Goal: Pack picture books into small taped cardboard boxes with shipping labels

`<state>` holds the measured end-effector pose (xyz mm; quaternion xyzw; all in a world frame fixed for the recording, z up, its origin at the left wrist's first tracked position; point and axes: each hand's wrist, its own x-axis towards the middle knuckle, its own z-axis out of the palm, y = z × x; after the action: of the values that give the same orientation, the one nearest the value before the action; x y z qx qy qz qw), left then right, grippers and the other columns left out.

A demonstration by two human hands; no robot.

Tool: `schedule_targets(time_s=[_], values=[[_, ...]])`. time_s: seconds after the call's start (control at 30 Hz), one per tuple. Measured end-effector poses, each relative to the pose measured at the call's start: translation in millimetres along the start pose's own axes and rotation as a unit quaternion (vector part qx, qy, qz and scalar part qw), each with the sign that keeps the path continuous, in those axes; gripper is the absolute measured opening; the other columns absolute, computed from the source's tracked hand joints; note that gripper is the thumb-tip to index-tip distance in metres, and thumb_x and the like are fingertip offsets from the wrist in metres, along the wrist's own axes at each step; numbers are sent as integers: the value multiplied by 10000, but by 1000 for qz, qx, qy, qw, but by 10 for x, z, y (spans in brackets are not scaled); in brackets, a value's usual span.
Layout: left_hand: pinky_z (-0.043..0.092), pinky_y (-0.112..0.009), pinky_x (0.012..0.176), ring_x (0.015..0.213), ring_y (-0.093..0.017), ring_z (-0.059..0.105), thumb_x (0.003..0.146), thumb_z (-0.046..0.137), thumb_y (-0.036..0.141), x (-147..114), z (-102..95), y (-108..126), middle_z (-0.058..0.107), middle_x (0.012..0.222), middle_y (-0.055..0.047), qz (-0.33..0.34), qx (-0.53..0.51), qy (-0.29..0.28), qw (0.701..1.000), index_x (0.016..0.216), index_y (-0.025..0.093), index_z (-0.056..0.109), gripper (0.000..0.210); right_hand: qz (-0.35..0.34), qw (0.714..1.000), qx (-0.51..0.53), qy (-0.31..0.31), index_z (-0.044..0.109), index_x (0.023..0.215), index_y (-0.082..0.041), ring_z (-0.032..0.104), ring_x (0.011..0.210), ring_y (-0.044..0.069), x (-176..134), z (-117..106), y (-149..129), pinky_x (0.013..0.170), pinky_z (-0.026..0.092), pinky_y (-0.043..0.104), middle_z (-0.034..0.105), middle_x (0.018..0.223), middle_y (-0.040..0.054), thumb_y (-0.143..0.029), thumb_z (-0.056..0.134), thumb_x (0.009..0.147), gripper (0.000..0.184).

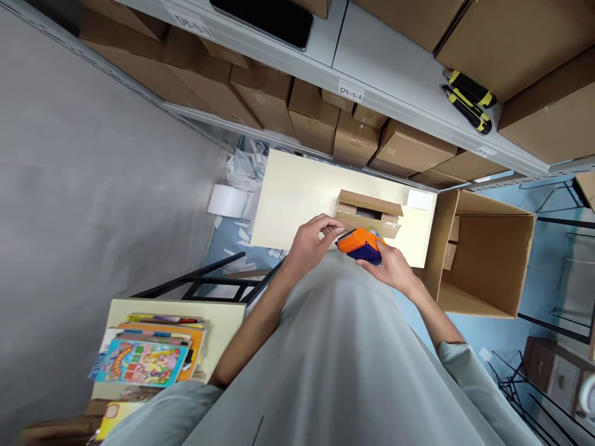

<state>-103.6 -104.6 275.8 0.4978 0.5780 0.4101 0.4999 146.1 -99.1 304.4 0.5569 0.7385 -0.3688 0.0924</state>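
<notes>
In my right hand (pixel 393 266) is an orange and dark blue tape dispenser (pixel 360 241), held over the near edge of the cream table (pixel 297 192). My left hand (pixel 316 238) is closed in a pinch just left of the dispenser's front end. Whatever lies between its thumb and fingertips is too small to make out. Right behind the dispenser stands a small cardboard box (pixel 369 207), its top flaps partly raised around a dark gap. Part of its near side is hidden by the dispenser.
A large open carton (pixel 488 254) stands right of the table. Above the far edge runs a grey shelf (pixel 385 68) with boxes, two utility knives (pixel 469 102) and a black phone-like slab (pixel 264 18). Colourful books (pixel 144 356) lie lower left. A white roll (pixel 227 201) is at left.
</notes>
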Motion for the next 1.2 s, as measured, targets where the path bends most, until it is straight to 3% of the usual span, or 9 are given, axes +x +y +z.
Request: schedule_targets(time_s=[0.23, 0.4, 0.6, 0.77, 0.97, 1.2], values=[[580, -324, 834, 848, -204, 698, 897, 742, 536, -59, 34, -53, 791, 908, -49, -96, -65, -6, 993, 880, 222, 779, 317, 32, 995, 11, -89, 703, 1245, -227, 743, 805, 306, -108, -263, -23, 696, 492, 350, 772, 875, 69, -674, 676, 965, 529], [569, -322, 749, 781, -196, 672, 791, 830, 580, 47, -121, -237, 782, 871, -61, -147, -112, 66, 981, 877, 205, 784, 387, 55, 991, 31, -122, 707, 1029, -225, 665, 678, 256, -96, -552, 94, 629, 447, 332, 719, 756, 35, -724, 665, 924, 512], [559, -307, 715, 735, -160, 630, 717, 880, 523, 349, -137, -428, 774, 888, -69, -167, -184, 91, 964, 872, 179, 794, 386, 13, 987, 79, -140, 711, 974, -208, 649, 666, 192, 354, -1053, 171, 629, 468, 298, 736, 775, 23, -754, 749, 856, 559], [560, -293, 713, 727, -144, 629, 687, 888, 435, 534, -12, -533, 776, 880, -66, -198, -227, 132, 945, 853, 168, 802, 325, 15, 959, 134, -250, 736, 931, -193, 689, 668, 188, 880, -1358, 196, 666, 531, 302, 753, 762, 35, -784, 836, 767, 621], [546, -283, 678, 696, -138, 614, 643, 896, 387, 596, 89, -717, 778, 837, -66, -238, -241, 155, 928, 814, 169, 811, 290, 28, 943, 116, -310, 721, 816, -186, 675, 658, 182, 1220, -1292, 321, 665, 524, 302, 733, 709, 34, -843, 844, 707, 677], [548, -299, 702, 671, -135, 602, 670, 896, 325, 643, 176, -848, 755, 781, -46, -267, -233, 154, 922, 816, 162, 809, 235, 22, 944, 106, -311, 682, 782, -189, 637, 638, 158, 1328, -1130, 383, 646, 505, 288, 712, 692, 22, -876, 815, 706, 703]])
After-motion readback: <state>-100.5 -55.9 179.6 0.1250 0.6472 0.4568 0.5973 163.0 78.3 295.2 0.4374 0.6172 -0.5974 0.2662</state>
